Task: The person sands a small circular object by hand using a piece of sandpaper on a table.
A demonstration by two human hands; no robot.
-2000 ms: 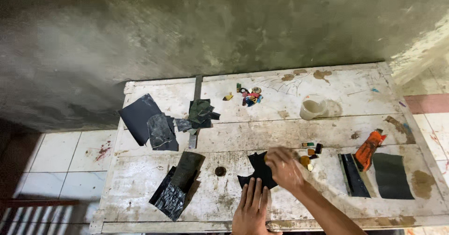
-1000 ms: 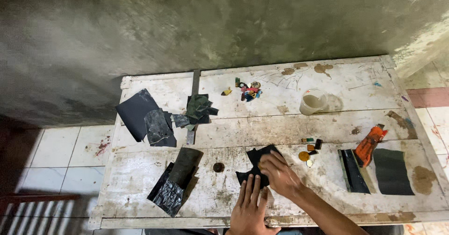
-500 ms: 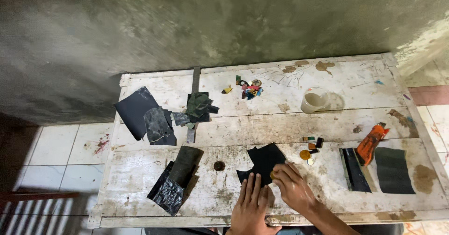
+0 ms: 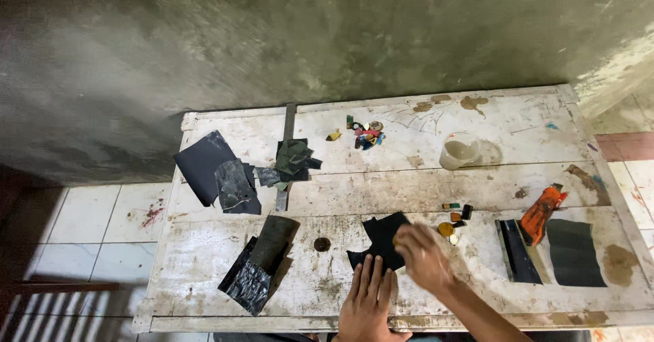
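A ragged black abrasive sheet (image 4: 377, 238) lies on the worn white wooden table (image 4: 409, 185) near its front edge. My left hand (image 4: 368, 301) rests flat on the table, fingers apart, with its fingertips on the sheet's lower edge. My right hand (image 4: 424, 259) is blurred over the sheet's right side, fingers bunched together. Whether they pinch something does not show. Several small coloured pieces (image 4: 454, 218) lie just right of the sheet.
An orange tool (image 4: 540, 214), a dark strip (image 4: 516, 252) and a dark sheet (image 4: 575, 252) lie at the right. A plastic cup (image 4: 458, 154) and more coloured bits (image 4: 366, 136) sit at the back. More black sheets (image 4: 204, 159), a curled sheet (image 4: 262, 260) and a crumpled scrap (image 4: 293, 158) lie left.
My right hand has slid back and forth over the black sheet, now toward its right side. The left hand has stayed flat at the sheet's lower edge.
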